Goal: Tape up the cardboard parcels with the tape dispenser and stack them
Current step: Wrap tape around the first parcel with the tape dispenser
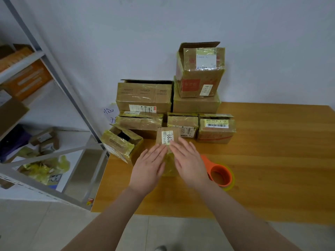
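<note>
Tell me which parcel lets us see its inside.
The tilted parcel at the left edge of the table, beside the left hand: its top gapes, dark inside. The others show only outer walls.

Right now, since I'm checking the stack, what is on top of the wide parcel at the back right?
One taped parcel marked 6414, top flap raised, rests on the wide parcel. Its contents are hidden from this view.

Wooden table (272,169) against white wall (108,33); grey metal shelving (58,77) at left
</note>
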